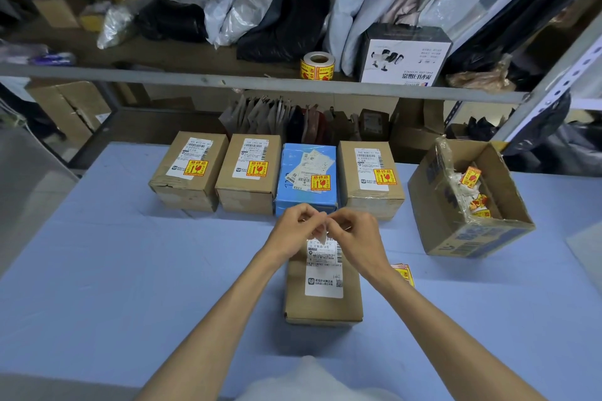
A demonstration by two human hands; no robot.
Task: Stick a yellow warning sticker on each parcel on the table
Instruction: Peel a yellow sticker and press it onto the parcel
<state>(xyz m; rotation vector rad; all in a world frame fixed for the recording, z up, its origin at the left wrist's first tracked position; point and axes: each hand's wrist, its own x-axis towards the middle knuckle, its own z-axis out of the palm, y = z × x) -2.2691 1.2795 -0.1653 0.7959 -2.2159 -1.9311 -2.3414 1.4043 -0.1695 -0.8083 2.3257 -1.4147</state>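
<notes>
Left hand [294, 228] and right hand [355, 231] pinch a pale sticker [321, 233] over the brown, white-labelled parcel [325, 308], its long axis pointing away.

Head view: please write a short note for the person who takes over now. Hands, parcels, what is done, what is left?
Left grip and right grip both pinch a small pale slip above the front parcel; probably a sticker being peeled.
Done: the four back-row parcels each carry a yellow sticker.
Left: the front parcel has none yet.
Spare stickers lie beside the right wrist; the roll stands on the shelf.
</notes>
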